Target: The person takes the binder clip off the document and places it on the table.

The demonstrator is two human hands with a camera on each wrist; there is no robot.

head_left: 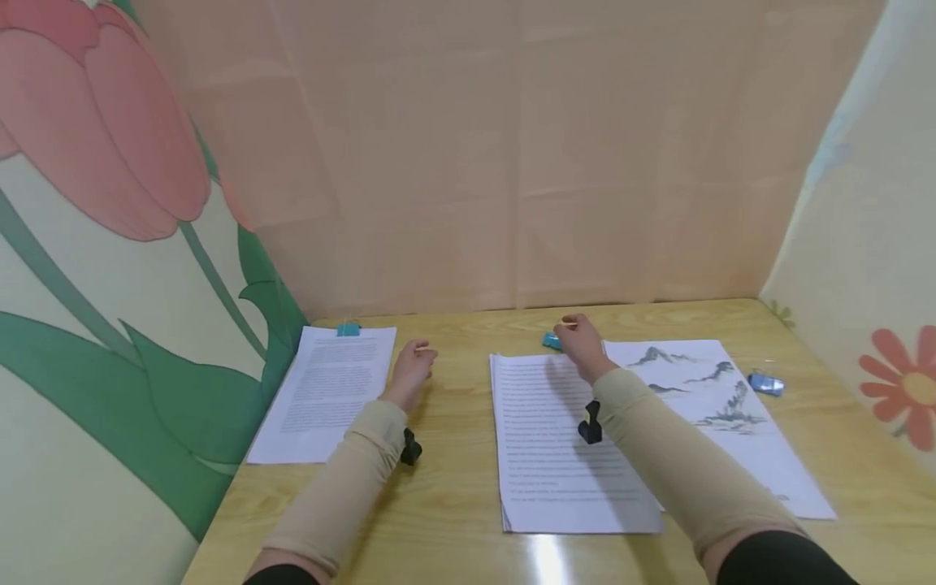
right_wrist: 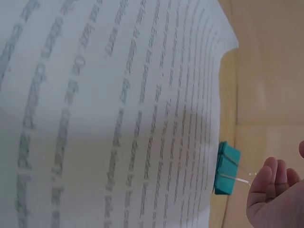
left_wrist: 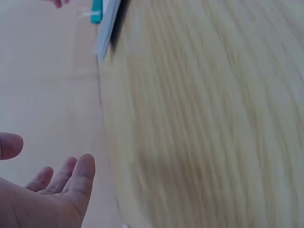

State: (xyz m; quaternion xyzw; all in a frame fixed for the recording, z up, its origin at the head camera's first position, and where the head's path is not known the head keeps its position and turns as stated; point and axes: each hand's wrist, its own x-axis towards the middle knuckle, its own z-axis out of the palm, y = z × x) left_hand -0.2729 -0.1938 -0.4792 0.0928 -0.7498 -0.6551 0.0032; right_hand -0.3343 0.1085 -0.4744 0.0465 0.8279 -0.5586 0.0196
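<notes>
Right sleeve (head_left: 676,451) nearest; teal clip (head_left: 552,340) crosswise, handles (right_wrist: 234,178) seemingly pointing away.

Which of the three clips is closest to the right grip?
The teal clip at the far edge of the middle papers, just beside the right grip. The other teal clip is at the left papers; the blue clip is beside the mountain picture.

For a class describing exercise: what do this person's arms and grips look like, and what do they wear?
The left sleeve and right sleeve are plain beige, slightly wrinkled. Black fabric shows beyond each, at the head view's lower edge. Both wrists bear small black attachments. The left grip and right grip wear no gloves. No cables show.
</notes>
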